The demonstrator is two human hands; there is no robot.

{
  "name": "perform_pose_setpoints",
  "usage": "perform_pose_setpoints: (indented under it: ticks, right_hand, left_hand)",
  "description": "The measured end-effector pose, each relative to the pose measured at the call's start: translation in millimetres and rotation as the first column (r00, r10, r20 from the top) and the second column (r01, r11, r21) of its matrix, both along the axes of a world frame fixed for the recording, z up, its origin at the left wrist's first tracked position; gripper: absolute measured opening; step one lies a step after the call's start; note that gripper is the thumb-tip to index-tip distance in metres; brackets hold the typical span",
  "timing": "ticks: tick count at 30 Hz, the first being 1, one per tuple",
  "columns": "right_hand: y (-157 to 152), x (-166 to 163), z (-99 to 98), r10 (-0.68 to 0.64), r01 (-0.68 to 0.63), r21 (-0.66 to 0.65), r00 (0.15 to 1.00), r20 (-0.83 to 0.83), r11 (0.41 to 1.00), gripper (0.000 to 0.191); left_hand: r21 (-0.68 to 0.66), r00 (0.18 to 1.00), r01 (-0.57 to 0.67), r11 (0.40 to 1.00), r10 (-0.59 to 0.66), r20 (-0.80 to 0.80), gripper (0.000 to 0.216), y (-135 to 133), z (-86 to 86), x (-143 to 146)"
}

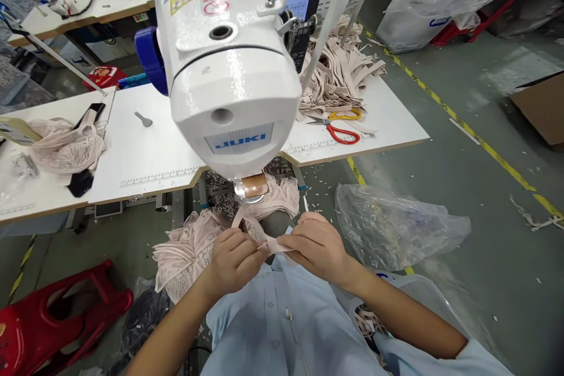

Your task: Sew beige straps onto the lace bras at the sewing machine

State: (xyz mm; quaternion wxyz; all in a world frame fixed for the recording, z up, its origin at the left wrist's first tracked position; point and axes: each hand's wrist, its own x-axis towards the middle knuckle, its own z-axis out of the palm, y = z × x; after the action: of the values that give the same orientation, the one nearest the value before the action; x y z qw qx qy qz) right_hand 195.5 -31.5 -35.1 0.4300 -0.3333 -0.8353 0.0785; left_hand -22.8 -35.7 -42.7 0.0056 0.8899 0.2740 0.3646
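As the head view looked down past a white JUKI sewing machine (233, 94), the person's two hands met in front of a light blue shirt (264, 323), just below the machine's head. The left hand (238, 258) had its grip closed, thumb and curled fingers pinching one end of a pale pink strip (277, 246). The right hand (315, 244) was closed likewise, its grip pinching the strip from the other side, so that a short length lay between the hands. Whether the strip was joined to the lace fabric (284, 197) just beyond it, beneath the machine's head, could not be told.

To the left of the left hand hung a gathered bundle of pale pink lace (183, 255). On the white counter (150, 126), right of the machine, scissors (337, 126) with one red and one yellow handle lay beside a heap of beige fabric strips (339, 73); a small grey tool (143, 119) lay to the machine's left. Farther left, a lace garment (73, 147) rested on the adjoining surface. A red plastic stool (61, 317) stood at the lower left, and a clear plastic bag (400, 226) was near the right hand, off the counter's edge.
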Motion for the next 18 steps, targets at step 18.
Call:
perform_pose_setpoints:
  ticks: [18]
  right_hand:
    - [-1.4,-19.7,-13.0,-0.544,-0.423,-0.868,0.678,-0.494,0.26,0.027]
  left_hand:
    - [-0.479,0.923,-0.302,0.825,0.378,0.069,0.095,-32.4,-47.0,21.5]
